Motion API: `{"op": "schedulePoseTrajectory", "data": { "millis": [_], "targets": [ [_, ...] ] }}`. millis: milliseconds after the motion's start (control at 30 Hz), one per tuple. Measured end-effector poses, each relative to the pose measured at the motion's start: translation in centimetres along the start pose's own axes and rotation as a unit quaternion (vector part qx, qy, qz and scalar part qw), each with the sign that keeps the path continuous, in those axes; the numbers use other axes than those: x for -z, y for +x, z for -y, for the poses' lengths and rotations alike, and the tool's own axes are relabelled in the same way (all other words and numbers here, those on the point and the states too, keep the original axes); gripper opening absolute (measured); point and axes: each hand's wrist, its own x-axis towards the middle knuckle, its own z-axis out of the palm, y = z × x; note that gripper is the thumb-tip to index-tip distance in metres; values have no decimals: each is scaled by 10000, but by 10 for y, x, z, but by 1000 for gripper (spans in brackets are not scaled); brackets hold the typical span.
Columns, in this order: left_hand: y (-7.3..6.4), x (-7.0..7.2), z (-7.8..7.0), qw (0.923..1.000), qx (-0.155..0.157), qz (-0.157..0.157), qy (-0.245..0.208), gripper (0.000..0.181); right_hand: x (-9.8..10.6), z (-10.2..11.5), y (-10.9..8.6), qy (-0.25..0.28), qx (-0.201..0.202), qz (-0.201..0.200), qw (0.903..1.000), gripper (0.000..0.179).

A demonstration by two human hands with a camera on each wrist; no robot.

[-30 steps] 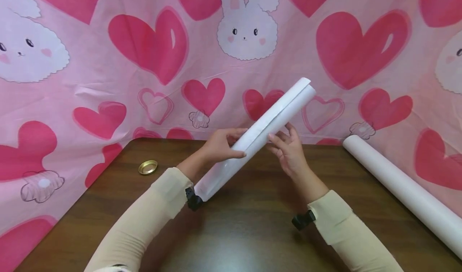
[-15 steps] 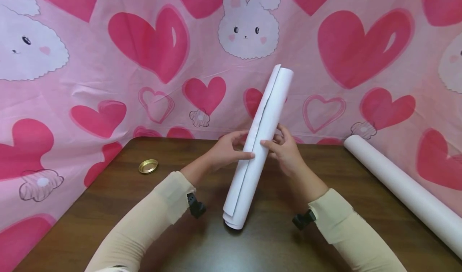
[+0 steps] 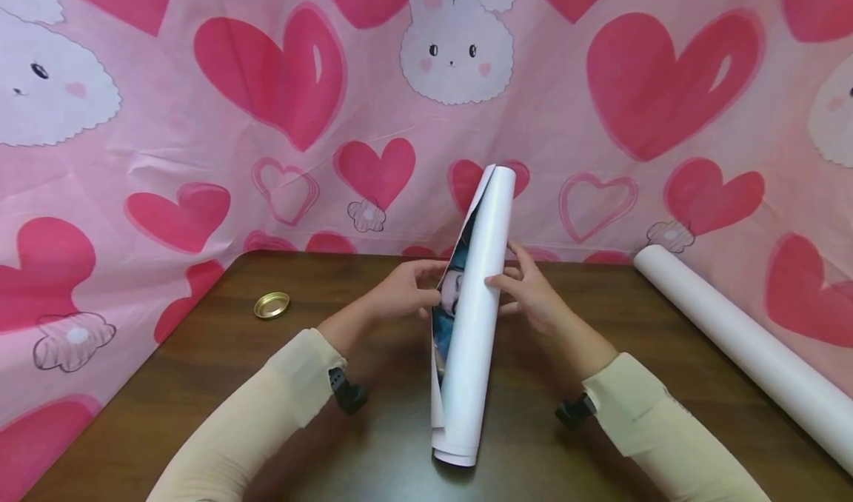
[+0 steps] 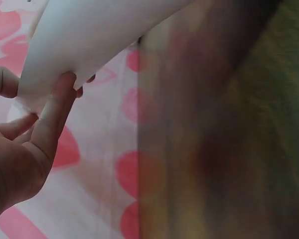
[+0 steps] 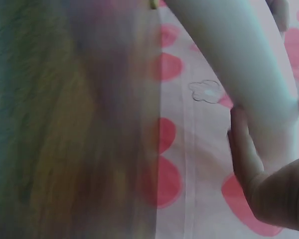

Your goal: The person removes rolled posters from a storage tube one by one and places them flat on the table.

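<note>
A rolled poster [image 3: 478,309], white outside, stands tilted above the table, its top leaning slightly right. Its left edge is pulled away, and a strip of dark teal print with part of a face shows in the gap. My left hand [image 3: 403,292] pinches that free edge between thumb and fingers; the left wrist view shows the sheet [image 4: 89,45] between them. On the other side my right hand [image 3: 533,295] grips the roll, thumb in front and fingers behind. The right wrist view shows the roll's smooth white back [image 5: 249,64] against the right hand's fingers.
A long white roll [image 3: 740,354] lies along the right side of the brown wooden table [image 3: 200,383]. A small round gold lid [image 3: 272,305] lies at the back left. Behind the table hangs a pink cloth [image 3: 533,132] with hearts and rabbits.
The poster roll has swung from a steep rightward slant to nearly upright and come down lower. My left hand has drawn its free edge leftward, exposing the printed inside.
</note>
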Motion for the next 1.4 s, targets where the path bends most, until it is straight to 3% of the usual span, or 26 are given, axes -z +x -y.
{"op": "schedulePoseTrajectory", "data": {
  "millis": [167,333,433,600,700,800,933,1067,1200,1400],
  "targets": [
    [-6,-6,13,9988,390,-92,-285,51,-5,-10,-1,-942,125,-59,9955,76],
    [-8,-14,30,9962,739,-247,-387,45,-13,-20,-3,-2297,281,-127,9728,51],
    [-10,-17,38,9954,836,-245,-409,45,-16,-25,-2,-3259,518,-153,9439,42],
    [-11,-22,50,9929,1044,-212,-528,52,-23,-33,1,-4735,751,-90,8775,43],
    [-11,-26,56,9903,1177,-307,-667,53,-30,-36,2,-5183,750,68,8519,51],
    [-11,-28,62,9878,1234,-513,-796,51,-35,-36,1,-5497,753,277,8315,48],
    [-11,-27,70,9857,1205,-762,-893,53,-34,-32,0,-5749,721,551,8132,34],
    [-13,-24,75,9842,1179,-897,-969,54,-27,-24,-2,-5995,1132,862,7876,27],
    [-16,-21,76,9856,1051,-837,-1030,54,-21,-16,-5,-6136,1504,1372,7629,21],
    [-18,-19,79,9859,904,-657,-1242,57,-23,-16,-13,-6312,1734,2208,7230,20]
  ]
}}
